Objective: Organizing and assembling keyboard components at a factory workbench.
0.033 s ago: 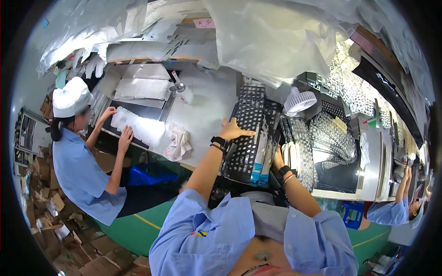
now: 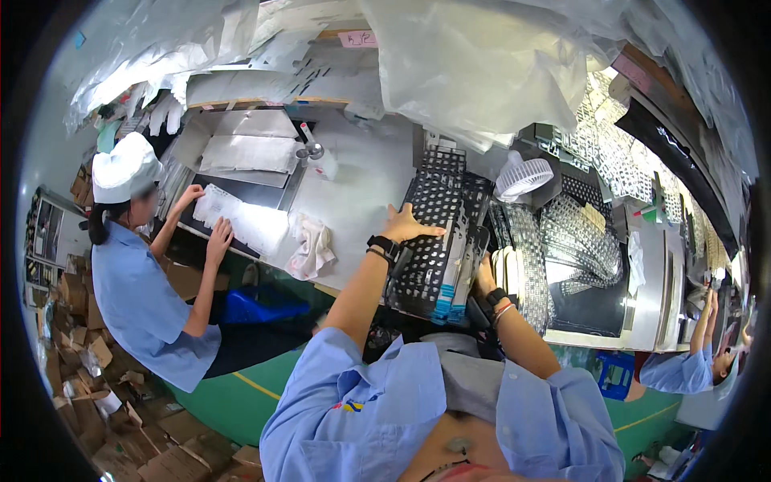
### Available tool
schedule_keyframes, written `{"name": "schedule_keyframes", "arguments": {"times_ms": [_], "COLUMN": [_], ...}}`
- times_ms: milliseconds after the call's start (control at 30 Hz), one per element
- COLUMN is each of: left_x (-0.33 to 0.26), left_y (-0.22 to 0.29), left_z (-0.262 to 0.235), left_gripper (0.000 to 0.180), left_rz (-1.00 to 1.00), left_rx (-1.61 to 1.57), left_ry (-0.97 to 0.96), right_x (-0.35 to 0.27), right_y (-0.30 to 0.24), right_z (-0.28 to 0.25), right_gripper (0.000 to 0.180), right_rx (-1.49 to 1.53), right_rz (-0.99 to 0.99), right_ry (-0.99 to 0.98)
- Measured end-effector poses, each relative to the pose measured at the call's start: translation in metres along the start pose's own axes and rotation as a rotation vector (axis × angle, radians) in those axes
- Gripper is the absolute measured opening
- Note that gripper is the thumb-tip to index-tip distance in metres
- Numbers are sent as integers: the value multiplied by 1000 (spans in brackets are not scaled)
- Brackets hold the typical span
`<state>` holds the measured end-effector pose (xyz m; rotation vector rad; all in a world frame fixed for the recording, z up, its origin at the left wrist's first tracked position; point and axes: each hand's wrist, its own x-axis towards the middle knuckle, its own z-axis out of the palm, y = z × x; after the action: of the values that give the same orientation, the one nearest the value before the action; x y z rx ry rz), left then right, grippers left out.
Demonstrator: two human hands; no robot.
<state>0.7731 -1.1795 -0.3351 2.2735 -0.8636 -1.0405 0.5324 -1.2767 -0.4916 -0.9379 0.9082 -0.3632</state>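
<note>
A bundle of long black perforated strips lies on the bench in front of me, with silvery edges and blue ends facing my body. My left hand rests over the left part of this bundle, fingers spread and thumb stretched to the right. At the bundle's right side is my right hand, its fingers mostly hidden by dark pieces standing at the edge. Just above it stands the rounded tip of a dark slotted strip. Pale rounded pieces stand close to the right of that hand.
More perforated strips lie to the right, near a white fan. A white cloth and a bottle sit to the left. There a co-worker handles a white sheet. Plastic sheeting hangs overhead.
The strips at the bundle's right side have shifted and spread slightly, and the dark slotted tip now shows above my right hand. My left hand stays nearly in place.
</note>
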Motion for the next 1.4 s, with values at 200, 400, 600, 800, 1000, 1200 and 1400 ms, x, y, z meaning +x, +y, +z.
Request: {"name": "schedule_keyframes", "arguments": {"times_ms": [200,400,600,800,1000,1200,1400], "left_x": [2,-4,-4,-26,-32,-61,-80], "left_y": [-5,-2,-19,-11,-8,-21,-45], "left_z": [3,10,-1,32,32,20,-6], "left_gripper": [133,119,107,120,129,100,97], "left_rz": [28,85,79,314,237,437,332], "left_rx": [-132,-218,-730,-309,-235,-553,-555], "left_ry": [59,105,-91,61,94,100,262], "right_x": [-107,-94,-89,-78,-101,-96,-96], "right_y": [-128,-122,-106,-89,-107,-91,-103], "right_z": [79,75,71,52,65,72,116], "right_gripper": [71,98,69,66,44,35,38], "right_rx": [365,167,174,290,267,287,274], "right_rz": [40,25,6,54,87,290,338], "right_ry": [-76,33,12,-100,-119,-157,-245]}}
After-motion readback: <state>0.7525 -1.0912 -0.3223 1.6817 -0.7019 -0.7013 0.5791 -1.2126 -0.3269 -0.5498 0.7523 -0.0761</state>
